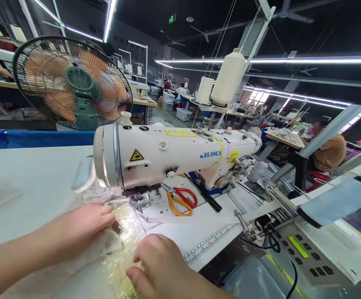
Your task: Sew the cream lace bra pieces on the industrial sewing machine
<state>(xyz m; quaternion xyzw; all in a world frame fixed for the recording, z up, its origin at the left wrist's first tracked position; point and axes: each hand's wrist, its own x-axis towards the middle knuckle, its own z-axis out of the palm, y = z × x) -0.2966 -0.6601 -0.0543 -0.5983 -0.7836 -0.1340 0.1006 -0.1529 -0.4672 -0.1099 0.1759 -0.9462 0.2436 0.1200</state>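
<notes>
A white JUKI sewing machine (174, 155) stands in front of me on a white table (28, 182). Pale yellowish lace fabric (126, 238) lies under its presser foot (137, 201). My left hand (84, 228) rests on the fabric's left side, fingers curled and pressing it down near the foot. My right hand (158, 265) lies on the fabric's near edge, fingers bent and pinching it. Both hands sit a short way in front of the needle.
Scissors with red and orange handles (182, 199) lie on the machine bed. Two thread cones (228, 77) stand behind the machine. A fan (71, 83) is at back left. A control panel (305, 253) sits at right. Another person in orange (330, 151) sits far right.
</notes>
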